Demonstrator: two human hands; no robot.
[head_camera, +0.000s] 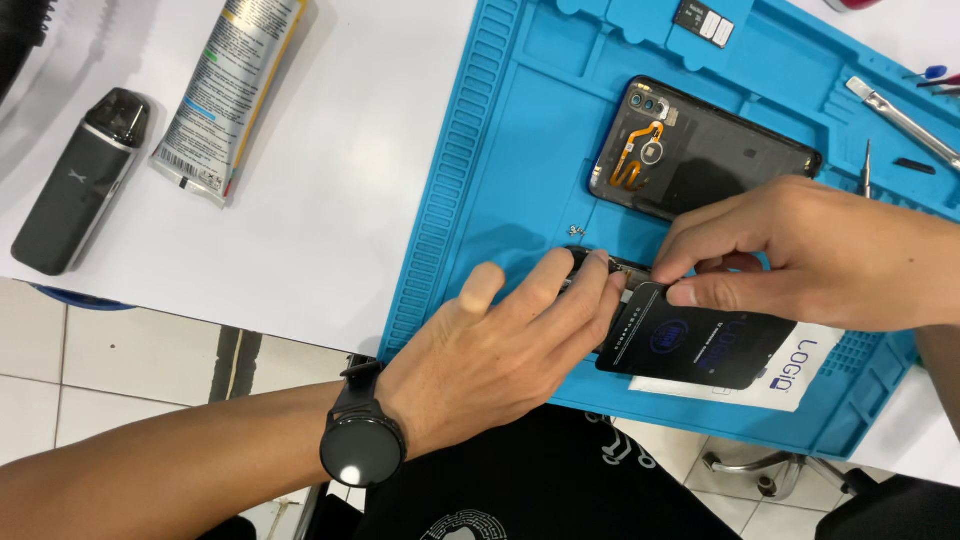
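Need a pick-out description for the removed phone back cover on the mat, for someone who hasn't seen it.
Start at the blue work mat on the white table. In its upper middle, just above the right hand, lies the dark translucent back cover. Unlike the black card below, it carries an orange flex cable and camera holes.

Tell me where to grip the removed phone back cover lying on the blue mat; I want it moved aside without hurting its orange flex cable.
Take the back cover by its two long edges near the plain dark end on the right. It lies flat, inner face up, and the orange flex cable sits at the camera end, so come from above there, probably clear of the right hand.
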